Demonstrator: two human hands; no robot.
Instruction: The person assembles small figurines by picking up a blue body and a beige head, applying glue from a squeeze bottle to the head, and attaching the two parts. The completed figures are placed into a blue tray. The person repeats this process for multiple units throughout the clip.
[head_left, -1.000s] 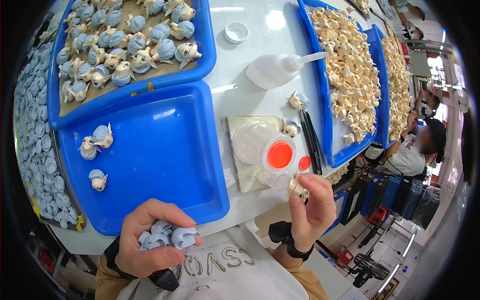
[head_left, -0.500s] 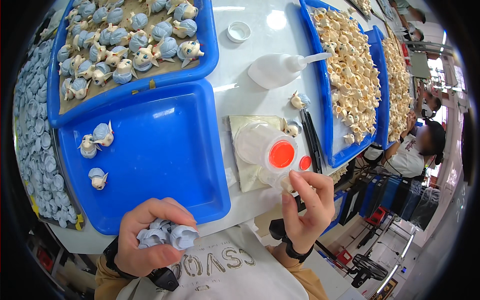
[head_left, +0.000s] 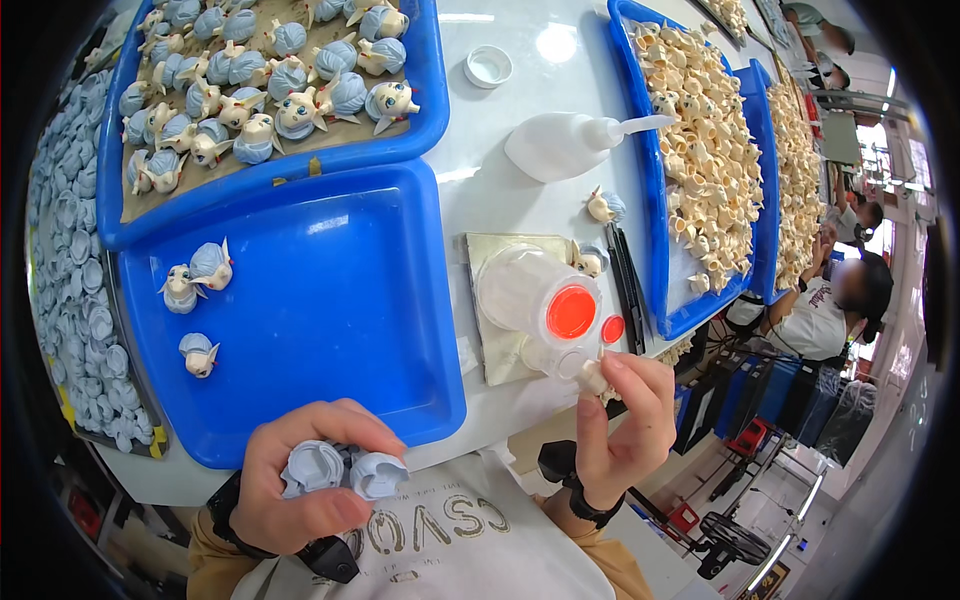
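My left hand (head_left: 290,505) is closed around a few pale blue doll hair pieces (head_left: 378,476), their hollow sides showing, above the near edge of the blue tray (head_left: 330,390). My right hand (head_left: 640,425) pinches a small cream doll head part (head_left: 594,377) between thumb and fingertips; most of it is hidden. Just beyond it, a clear plastic cup (head_left: 508,292) with a round red area (head_left: 572,312) lies tilted on a pale square pad (head_left: 490,345). Three doll heads with blue hair (head_left: 199,355) lie at the left in the blue tray.
A second blue tray (head_left: 425,130) of finished-looking heads stands far left. Blue hair pieces (head_left: 75,260) fill a tray at the left edge. Blue trays hold cream parts (head_left: 700,160) at right. A white squeeze bottle (head_left: 560,147), small white cap (head_left: 488,66) and black tweezers (head_left: 625,285) lie between.
The hair pieces in my left hand have turned slightly, showing more of their hollows. My right hand has shifted a little right and down with the cream part. The view has moved slightly.
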